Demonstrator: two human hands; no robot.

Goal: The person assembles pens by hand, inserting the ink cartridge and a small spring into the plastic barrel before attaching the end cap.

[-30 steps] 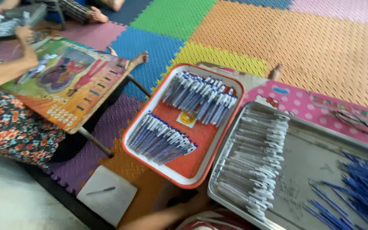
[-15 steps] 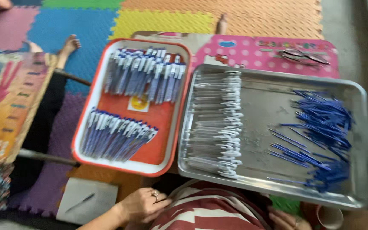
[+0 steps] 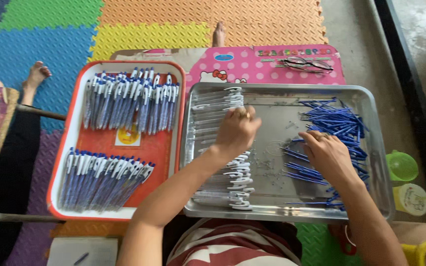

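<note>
Two hands over shiny steel tray

Shiny metal tray, glossy red plastic tray, textured foam floor mats, smooth plastic pens.

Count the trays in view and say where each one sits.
2. A red-rimmed tray of assembled pens lies at the left; a metal tray of pen barrels and blue refills lies at the right, under both hands. Nothing suggests another is hidden.
</note>
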